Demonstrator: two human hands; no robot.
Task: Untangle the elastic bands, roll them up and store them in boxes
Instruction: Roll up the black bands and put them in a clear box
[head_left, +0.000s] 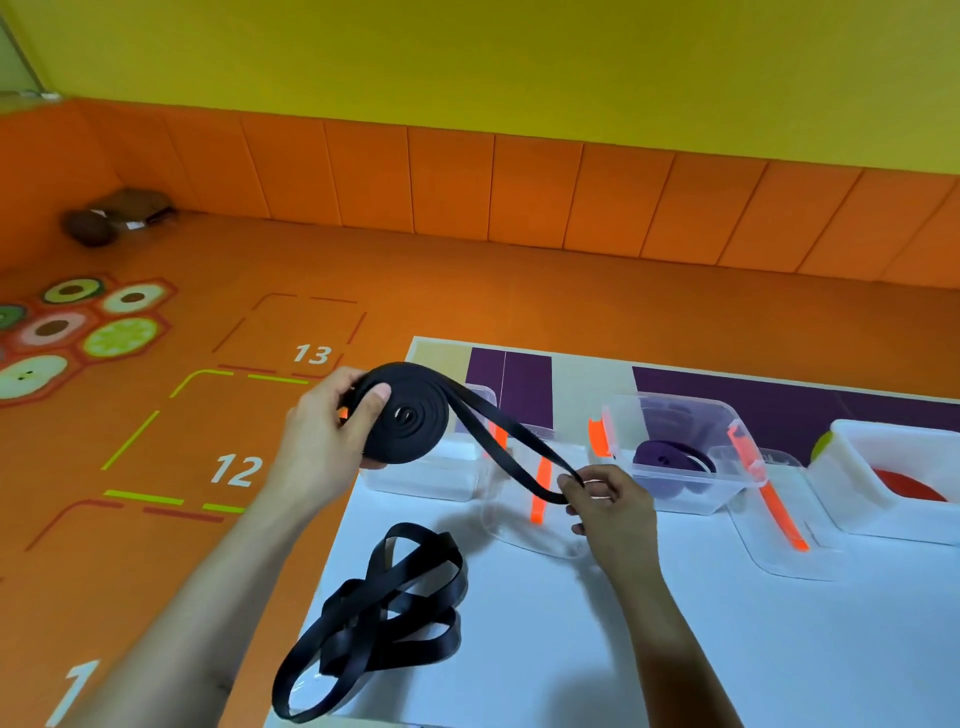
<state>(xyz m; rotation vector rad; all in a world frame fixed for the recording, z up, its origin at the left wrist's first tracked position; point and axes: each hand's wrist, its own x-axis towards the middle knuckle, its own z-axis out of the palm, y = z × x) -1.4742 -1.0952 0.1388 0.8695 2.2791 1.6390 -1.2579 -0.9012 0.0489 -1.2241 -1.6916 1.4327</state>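
Left hand (332, 421) at centre-left of the frame gripped the black coil (415, 415) — thumb across its face, fingers curled behind the rim — and held it in the air over the far left corner of the table (597, 649). The loose tail (509, 447) ran from the top of the coil down and right to the right hand (610, 501), which pinched the looped end between thumb and fingertips, just above the table. A second black band (384, 618) lay tangled on the table at lower centre, well apart from both hands. Along the far edge: an open clear box (426, 480) right below the coil, a second clear box (675, 491) holding a purple roll (670, 457), and a white box (857, 493) at the right edge with a red roll (909, 488) in it. Clear lids (774, 556) with orange clips lay flat by the boxes. Orange floor (156, 519) at left, marked 12 and 13.
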